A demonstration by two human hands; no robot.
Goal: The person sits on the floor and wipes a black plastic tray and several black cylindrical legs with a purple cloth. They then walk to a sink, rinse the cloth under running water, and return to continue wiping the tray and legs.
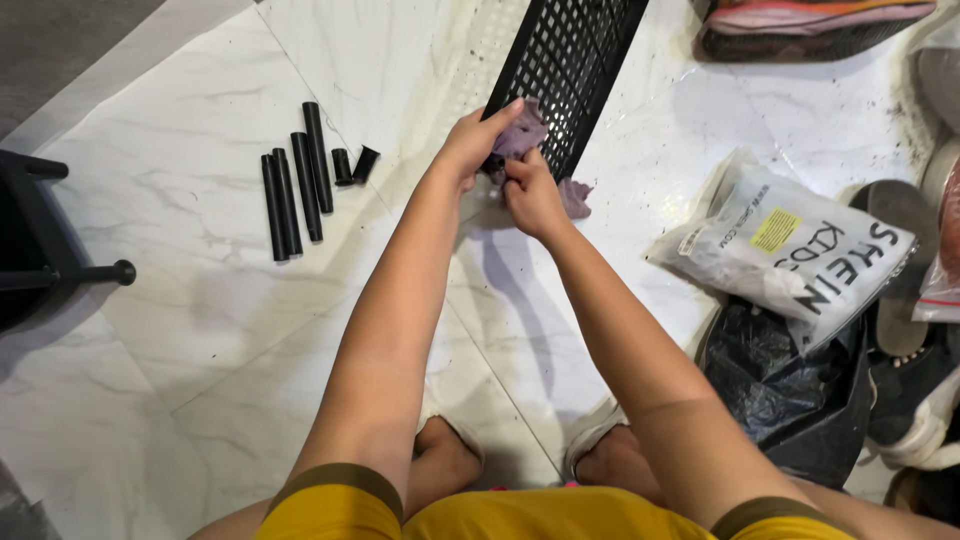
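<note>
At the near end of the rack: you are pressing a purple cloth [523, 135] against the bottom edge of a black lattice shelf panel [566, 60], which is lying on the white marble floor [180, 330] and running up out of view.
Left hand: your left hand [472, 142] is lying on top of the cloth, its fingers [500, 110] closing together over the fabric and pinning it to the panel.
Right hand: your right hand [532, 195] is sitting just below, its fingers curling tight around a lower fold of the cloth, with a loose tail hanging out beside your wrist.
Left of the panel: four long black tubes [295, 190] are lying side by side, with two short black pieces [353, 165] just beside them.
Far left: a black stand [60, 270] is showing at the frame edge.
Right side: a grey printed plastic bag [790, 250] is resting on a black bag [790, 390], with shoes [915, 400] near them.
Below: your feet are showing in sandals.
</note>
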